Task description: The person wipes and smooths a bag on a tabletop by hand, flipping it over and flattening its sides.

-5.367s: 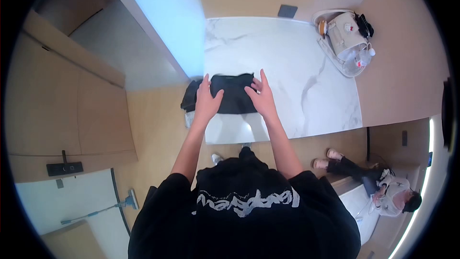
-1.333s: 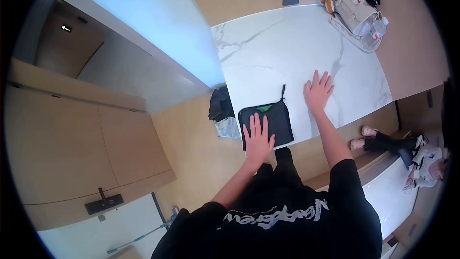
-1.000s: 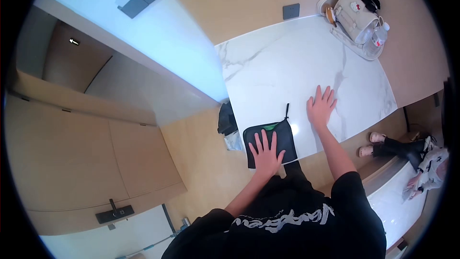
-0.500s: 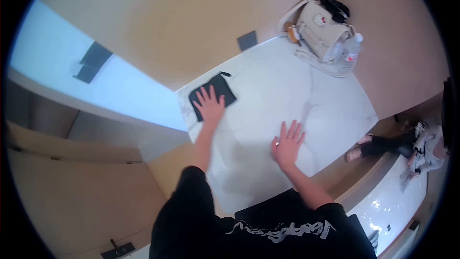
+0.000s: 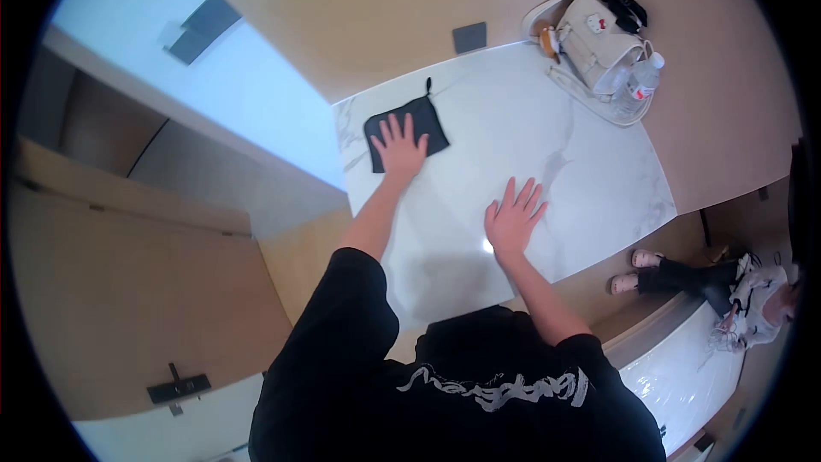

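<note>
Counts, marble tabletop and surroundings. Wearer's hands: two, left hand and right hand. Zip pouches, black: one, far left on the top, bearing one pull tab. Bags, cream: one, far right. On or against it: one cat-face badge, one orange-brown charm, one black bundle. Capped clear bottles: one. Grey wall plates, far wall: one. Door handles, near left: one. Other people, right: one; pale shoes there, two. White glossy surfaces, near right: one.
</note>
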`<state>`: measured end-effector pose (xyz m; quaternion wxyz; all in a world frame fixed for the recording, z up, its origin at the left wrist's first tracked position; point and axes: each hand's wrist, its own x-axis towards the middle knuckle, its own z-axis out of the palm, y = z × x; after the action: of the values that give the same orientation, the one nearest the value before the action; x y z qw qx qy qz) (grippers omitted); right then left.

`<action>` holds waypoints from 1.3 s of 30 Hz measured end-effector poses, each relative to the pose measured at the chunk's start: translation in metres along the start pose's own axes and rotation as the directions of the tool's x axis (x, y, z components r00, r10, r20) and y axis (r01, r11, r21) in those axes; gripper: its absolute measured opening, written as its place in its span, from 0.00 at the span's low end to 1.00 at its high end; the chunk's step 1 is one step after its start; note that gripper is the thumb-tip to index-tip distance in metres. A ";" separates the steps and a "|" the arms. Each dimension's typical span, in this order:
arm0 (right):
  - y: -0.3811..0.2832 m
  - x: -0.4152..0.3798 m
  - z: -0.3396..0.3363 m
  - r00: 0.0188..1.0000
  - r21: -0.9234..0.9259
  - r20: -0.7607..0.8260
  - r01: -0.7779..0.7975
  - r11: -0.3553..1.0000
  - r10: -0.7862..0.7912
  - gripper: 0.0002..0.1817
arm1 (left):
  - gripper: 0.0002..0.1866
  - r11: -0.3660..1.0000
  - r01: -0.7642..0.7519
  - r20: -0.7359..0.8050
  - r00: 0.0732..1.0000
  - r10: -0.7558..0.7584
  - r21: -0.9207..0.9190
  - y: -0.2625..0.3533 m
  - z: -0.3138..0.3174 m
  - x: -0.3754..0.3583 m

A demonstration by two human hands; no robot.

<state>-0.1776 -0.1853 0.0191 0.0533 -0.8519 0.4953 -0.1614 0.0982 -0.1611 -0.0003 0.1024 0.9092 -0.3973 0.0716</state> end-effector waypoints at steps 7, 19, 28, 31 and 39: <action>0.001 0.000 0.007 0.997 -0.009 -0.071 0.023 1.000 -0.024 0.34 | 0.38 0.993 -0.103 -0.051 0.994 0.100 -0.058 0.034 -0.031 -0.142; 0.010 0.010 0.021 0.999 -0.083 -0.036 0.032 0.996 -0.035 0.33 | 0.38 0.991 0.054 0.035 0.998 -0.050 -0.119 0.038 -0.099 -0.336; 0.005 0.009 0.014 0.999 -0.071 0.016 -0.027 0.997 0.028 0.34 | 0.38 0.988 0.093 0.000 0.996 -0.093 -0.125 0.036 -0.102 -0.367; 0.006 0.009 0.015 0.999 -0.067 0.034 -0.034 0.997 0.036 0.34 | 0.38 0.992 0.075 0.002 0.997 -0.075 -0.101 0.034 -0.106 -0.365; 0.009 0.003 0.015 1.000 -0.019 -0.002 0.002 1.000 -0.002 0.35 | 0.39 0.998 0.054 0.060 0.997 -0.052 -0.042 0.039 -0.098 -0.348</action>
<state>-0.1786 -0.1935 0.0033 0.0445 -0.8527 0.4961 -0.1576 -0.1696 0.0835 0.0264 0.1121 0.9187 -0.3773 0.0334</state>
